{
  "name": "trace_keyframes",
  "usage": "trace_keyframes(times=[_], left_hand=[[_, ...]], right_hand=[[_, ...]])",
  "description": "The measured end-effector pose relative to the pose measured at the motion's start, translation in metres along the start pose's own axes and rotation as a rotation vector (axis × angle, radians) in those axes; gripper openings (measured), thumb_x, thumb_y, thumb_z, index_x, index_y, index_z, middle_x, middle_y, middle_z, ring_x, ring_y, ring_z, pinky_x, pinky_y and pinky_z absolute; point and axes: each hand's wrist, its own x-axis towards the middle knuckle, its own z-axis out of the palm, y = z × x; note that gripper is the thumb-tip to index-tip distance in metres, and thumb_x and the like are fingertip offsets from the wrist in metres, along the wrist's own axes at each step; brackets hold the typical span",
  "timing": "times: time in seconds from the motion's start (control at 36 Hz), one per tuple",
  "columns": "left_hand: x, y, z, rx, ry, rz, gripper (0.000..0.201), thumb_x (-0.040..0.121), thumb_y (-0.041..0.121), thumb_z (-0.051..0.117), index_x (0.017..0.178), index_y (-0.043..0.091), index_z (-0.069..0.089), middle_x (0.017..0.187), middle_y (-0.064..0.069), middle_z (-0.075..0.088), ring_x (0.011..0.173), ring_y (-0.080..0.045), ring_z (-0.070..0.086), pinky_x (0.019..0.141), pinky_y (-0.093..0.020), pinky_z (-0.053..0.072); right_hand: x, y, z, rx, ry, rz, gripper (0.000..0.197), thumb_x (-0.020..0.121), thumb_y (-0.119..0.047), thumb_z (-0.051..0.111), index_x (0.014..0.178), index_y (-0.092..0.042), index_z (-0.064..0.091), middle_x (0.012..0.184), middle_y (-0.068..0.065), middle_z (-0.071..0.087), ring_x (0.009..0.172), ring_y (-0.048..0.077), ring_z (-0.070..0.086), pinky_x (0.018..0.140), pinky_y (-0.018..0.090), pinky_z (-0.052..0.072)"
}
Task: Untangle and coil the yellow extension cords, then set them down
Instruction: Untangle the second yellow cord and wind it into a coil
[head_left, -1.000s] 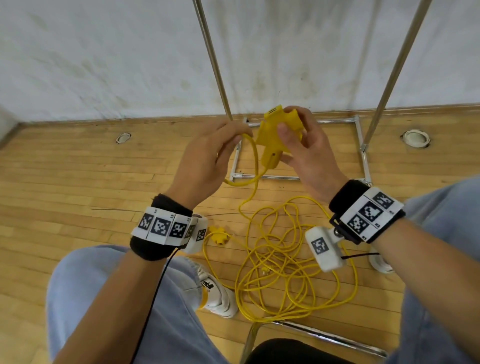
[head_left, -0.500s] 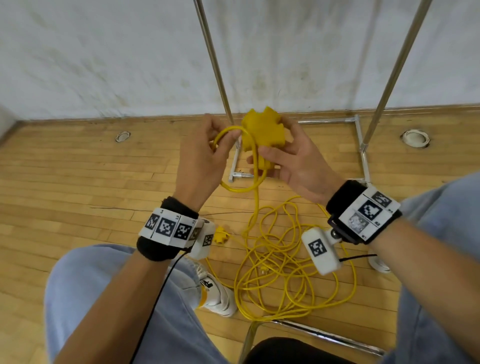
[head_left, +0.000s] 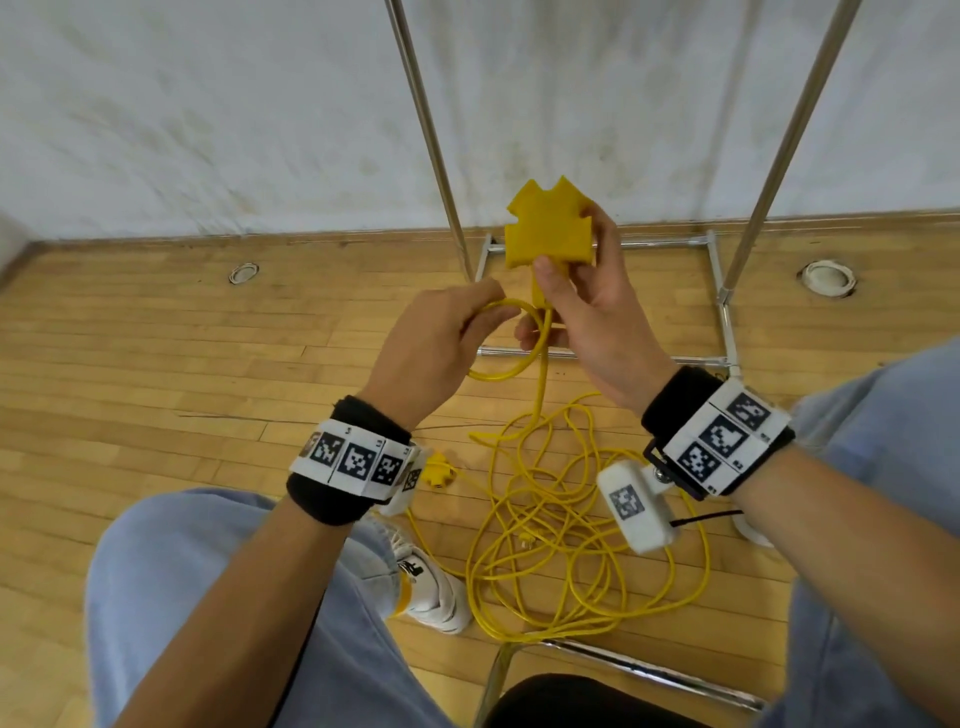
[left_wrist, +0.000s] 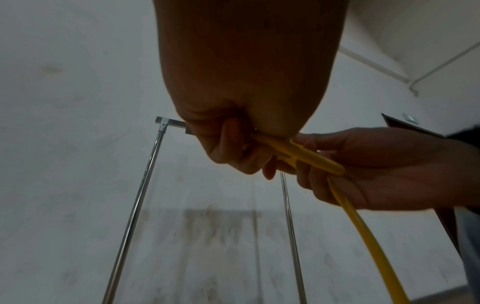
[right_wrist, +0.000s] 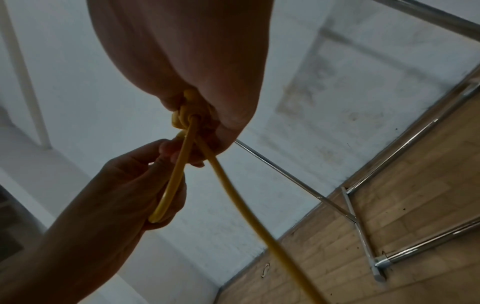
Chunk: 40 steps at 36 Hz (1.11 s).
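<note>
My right hand grips the yellow socket block up high; my left hand pinches the first loop of cord just beside it. Coiling is only starting: most cord lies tangled on the floor, so next I feed another loop in.

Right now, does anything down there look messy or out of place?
Yes: most of the yellow cord lies on the wooden floor in a tangle of overlapping loops, uncoiled. Only one small loop is formed, between the left hand and right hand.
</note>
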Motion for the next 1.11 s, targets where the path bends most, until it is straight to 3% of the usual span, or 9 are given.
trace_keyframes(times=[0.14,0.31,0.42,0.56,0.72,0.81,0.86,1.03,1.11], left_hand=[[0.000,0.000,0.002,0.036,0.066,0.002,0.026,0.101,0.033,0.063,0.086,0.013,0.068,0.058,0.014,0.043,0.056,-0.002,0.043,0.054,-0.023,0.028],[-0.001,0.001,0.000,-0.015,0.295,-0.125,0.028,0.102,0.033,0.060,0.079,0.018,0.058,0.057,0.010,0.042,0.053,-0.008,0.039,0.052,-0.029,0.031],[0.005,0.003,-0.010,-0.201,0.514,-0.191,0.030,0.104,0.033,0.058,0.081,0.014,0.061,0.059,0.000,0.048,0.052,-0.019,0.043,0.049,-0.034,0.033],[0.009,0.003,-0.022,-0.449,0.624,-0.222,0.029,0.107,0.024,0.055,0.086,0.005,0.058,0.052,-0.008,0.040,0.038,-0.022,0.037,0.040,-0.026,0.030],[0.006,0.003,-0.016,-0.513,0.563,-0.263,0.024,0.108,0.026,0.052,0.099,0.005,0.060,0.059,0.000,0.050,0.047,-0.019,0.048,0.045,-0.034,0.039],[0.003,-0.005,-0.007,-0.360,0.450,-0.419,0.046,0.099,0.034,0.065,0.135,0.011,0.049,0.110,-0.007,0.062,0.092,-0.017,0.065,0.074,-0.039,0.056],[-0.001,-0.007,-0.002,-0.131,0.461,-0.438,0.078,0.091,0.033,0.074,0.149,0.005,0.030,0.141,-0.011,0.043,0.124,-0.024,0.051,0.102,-0.039,0.048],[-0.002,0.012,0.004,0.194,0.459,0.003,0.012,0.092,0.015,0.068,0.102,0.008,0.064,0.097,-0.002,0.059,0.090,-0.017,0.051,0.079,-0.036,0.045],[-0.003,0.011,0.007,0.188,0.295,0.023,0.018,0.095,0.016,0.066,0.112,0.012,0.067,0.094,0.000,0.065,0.084,-0.017,0.056,0.073,-0.040,0.049]], right_hand=[[0.000,0.003,0.001,-0.043,0.013,0.035,0.041,0.106,-0.021,0.056,0.138,-0.011,0.032,0.109,0.013,0.065,0.063,0.031,0.067,0.060,0.042,0.058],[-0.006,0.008,0.002,-0.069,-0.067,0.106,0.039,0.106,-0.017,0.055,0.140,-0.015,0.035,0.132,0.009,0.064,0.090,0.038,0.077,0.082,0.056,0.062],[-0.011,0.017,0.006,-0.119,-0.127,0.165,0.033,0.107,-0.024,0.055,0.133,-0.025,0.036,0.129,0.004,0.068,0.090,0.033,0.078,0.083,0.045,0.063],[-0.022,0.034,0.022,-0.073,-0.201,0.195,0.031,0.106,-0.027,0.057,0.129,-0.027,0.036,0.112,0.017,0.071,0.097,0.042,0.074,0.090,0.065,0.057],[-0.020,0.027,0.023,-0.050,-0.092,0.147,0.040,0.105,-0.017,0.057,0.136,-0.022,0.033,0.119,0.023,0.059,0.082,0.034,0.070,0.072,0.057,0.063],[-0.013,0.020,0.017,-0.033,0.045,0.096,0.037,0.106,-0.014,0.056,0.135,-0.020,0.034,0.105,0.012,0.059,0.069,0.027,0.068,0.063,0.049,0.064],[-0.009,0.015,0.012,-0.012,0.136,0.060,0.036,0.106,-0.014,0.056,0.133,-0.019,0.034,0.104,0.010,0.062,0.066,0.029,0.068,0.060,0.046,0.063],[-0.003,0.009,0.002,-0.050,0.217,-0.005,0.033,0.107,-0.015,0.056,0.130,-0.012,0.033,0.098,0.000,0.066,0.058,0.033,0.069,0.058,0.045,0.062],[-0.004,0.009,0.002,-0.098,0.173,-0.011,0.033,0.106,-0.016,0.057,0.130,-0.012,0.034,0.103,0.008,0.066,0.059,0.029,0.067,0.055,0.041,0.061]])
